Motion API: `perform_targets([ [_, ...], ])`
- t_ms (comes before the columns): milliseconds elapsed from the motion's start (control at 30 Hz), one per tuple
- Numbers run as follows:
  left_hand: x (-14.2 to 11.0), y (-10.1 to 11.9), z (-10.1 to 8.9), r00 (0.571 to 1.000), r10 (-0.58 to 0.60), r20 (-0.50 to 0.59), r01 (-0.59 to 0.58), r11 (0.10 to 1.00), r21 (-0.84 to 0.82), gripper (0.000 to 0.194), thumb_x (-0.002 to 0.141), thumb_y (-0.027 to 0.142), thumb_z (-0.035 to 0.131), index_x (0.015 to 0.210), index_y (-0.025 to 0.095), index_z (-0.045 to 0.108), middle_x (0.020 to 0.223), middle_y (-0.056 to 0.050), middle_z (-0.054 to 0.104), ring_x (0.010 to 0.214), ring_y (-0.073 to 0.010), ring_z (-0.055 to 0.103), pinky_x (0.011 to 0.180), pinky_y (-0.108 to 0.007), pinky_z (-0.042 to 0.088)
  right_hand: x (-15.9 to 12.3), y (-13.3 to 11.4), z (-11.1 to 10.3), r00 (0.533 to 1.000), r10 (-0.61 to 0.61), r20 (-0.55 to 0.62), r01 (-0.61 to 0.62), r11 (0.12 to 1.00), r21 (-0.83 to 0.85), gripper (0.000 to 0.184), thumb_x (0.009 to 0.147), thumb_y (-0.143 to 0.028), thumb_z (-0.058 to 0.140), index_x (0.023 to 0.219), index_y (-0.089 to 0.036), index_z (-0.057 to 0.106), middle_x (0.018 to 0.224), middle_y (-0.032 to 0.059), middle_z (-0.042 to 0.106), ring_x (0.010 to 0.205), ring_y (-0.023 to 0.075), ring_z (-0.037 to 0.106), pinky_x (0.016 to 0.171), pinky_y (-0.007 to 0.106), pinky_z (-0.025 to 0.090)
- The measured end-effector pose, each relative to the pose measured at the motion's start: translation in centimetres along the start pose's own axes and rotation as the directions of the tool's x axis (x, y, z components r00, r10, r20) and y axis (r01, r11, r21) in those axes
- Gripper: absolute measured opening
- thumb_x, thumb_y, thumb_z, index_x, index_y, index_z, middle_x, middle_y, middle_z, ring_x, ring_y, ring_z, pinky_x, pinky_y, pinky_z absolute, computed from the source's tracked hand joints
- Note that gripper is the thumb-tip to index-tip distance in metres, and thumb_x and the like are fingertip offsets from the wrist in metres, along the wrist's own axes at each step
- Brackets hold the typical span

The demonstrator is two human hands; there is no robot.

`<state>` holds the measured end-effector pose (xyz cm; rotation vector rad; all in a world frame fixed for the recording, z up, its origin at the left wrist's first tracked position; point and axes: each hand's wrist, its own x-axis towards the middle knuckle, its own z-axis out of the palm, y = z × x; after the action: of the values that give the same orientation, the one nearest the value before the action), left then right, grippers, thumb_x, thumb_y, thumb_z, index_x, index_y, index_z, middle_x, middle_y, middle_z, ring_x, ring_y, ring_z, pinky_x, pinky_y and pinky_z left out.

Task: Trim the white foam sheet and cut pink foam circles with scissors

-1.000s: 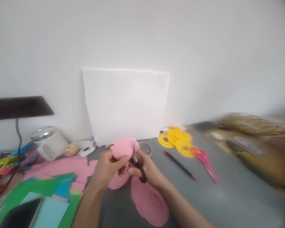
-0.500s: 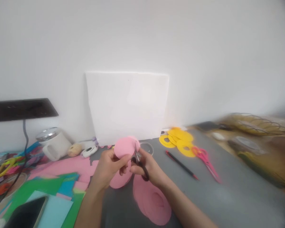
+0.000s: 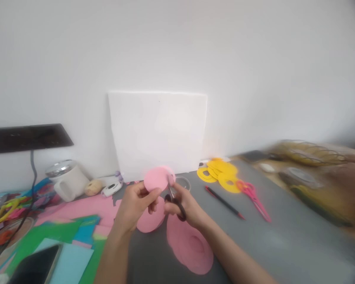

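Observation:
My left hand (image 3: 133,205) pinches a round pink foam disc (image 3: 156,178) and holds it up above the grey table (image 3: 284,240). My right hand (image 3: 187,206) grips black-handled scissors (image 3: 175,201), their blades meeting the disc's right edge. Below the hands lie more pink foam rounds (image 3: 192,247), and a further pink piece (image 3: 148,221) shows under my left hand.
A white board (image 3: 159,132) leans on the wall. Yellow foam rings (image 3: 220,172), pink scissors (image 3: 253,195) and a red-black pencil (image 3: 224,202) lie to the right. Coloured sheets (image 3: 62,244), a phone (image 3: 37,268), a white mug (image 3: 66,179) and a cable sit left. A wire basket (image 3: 310,152) stands far right.
The hands, disc and scissors have stayed together and shifted slightly right and up in view. The camera has drifted a little.

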<state>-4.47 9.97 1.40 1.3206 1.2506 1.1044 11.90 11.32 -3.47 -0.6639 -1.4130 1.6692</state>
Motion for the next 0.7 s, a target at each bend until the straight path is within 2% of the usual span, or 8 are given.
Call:
perform_targets([
  [233, 0.0, 0.3, 0.4, 1.0, -0.009, -0.006, 0.009, 1.0, -0.004, 0.028, 0.067, 0.037, 0.073, 0.058, 0.015, 0.058, 0.047, 0.002, 0.056, 0.042, -0.0102, 0.048, 0.043, -0.024, 0.04, -0.1, -0.2, -0.1, 0.999, 0.018, -0.031, -0.02, 0.998, -0.054, 0.063, 0.067, -0.044, 0.078, 0.11, -0.016, 0.043, 0.054, -0.0088, 0.049, 0.045, 0.0072, 0.04, 0.045, 0.021, 0.028],
  [433, -0.2, 0.4, 0.6, 1.0, -0.007, 0.008, 0.007, 1.0, -0.002, 0.029, 0.069, 0.04, 0.071, 0.061, 0.015, 0.06, 0.048, 0.001, 0.057, 0.042, -0.0107, 0.049, 0.044, -0.024, 0.039, -0.2, -0.7, 0.2, 0.999, 0.028, -0.038, -0.031, 0.997, -0.076, 0.057, 0.068, -0.046, 0.076, 0.105, -0.017, 0.044, 0.054, -0.0082, 0.049, 0.048, 0.0086, 0.044, 0.045, 0.021, 0.029],
  [567, -0.4, 0.6, 1.1, 0.999, -0.001, -0.052, 0.004, 0.998, 0.055, 0.037, 0.07, 0.041, 0.068, 0.048, 0.015, 0.053, 0.039, 0.003, 0.048, 0.036, -0.0078, 0.041, 0.04, -0.022, 0.032, -0.1, -0.6, 0.3, 1.0, 0.028, -0.015, -0.029, 0.998, -0.064, 0.058, 0.067, -0.043, 0.077, 0.107, -0.017, 0.043, 0.055, -0.0091, 0.049, 0.044, 0.0052, 0.035, 0.042, 0.019, 0.025],
  [700, -0.5, 0.9, 1.3, 0.996, 0.007, -0.088, 0.007, 0.989, 0.15, 0.038, 0.069, 0.04, 0.068, 0.045, 0.016, 0.049, 0.036, 0.005, 0.044, 0.035, -0.0066, 0.036, 0.038, -0.021, 0.027, -0.1, -0.7, 0.2, 1.0, -0.003, 0.018, 0.003, 1.0, 0.012, 0.06, 0.064, -0.037, 0.081, 0.107, -0.018, 0.043, 0.055, -0.0113, 0.044, 0.046, 0.0038, 0.027, 0.042, 0.018, 0.021],
])
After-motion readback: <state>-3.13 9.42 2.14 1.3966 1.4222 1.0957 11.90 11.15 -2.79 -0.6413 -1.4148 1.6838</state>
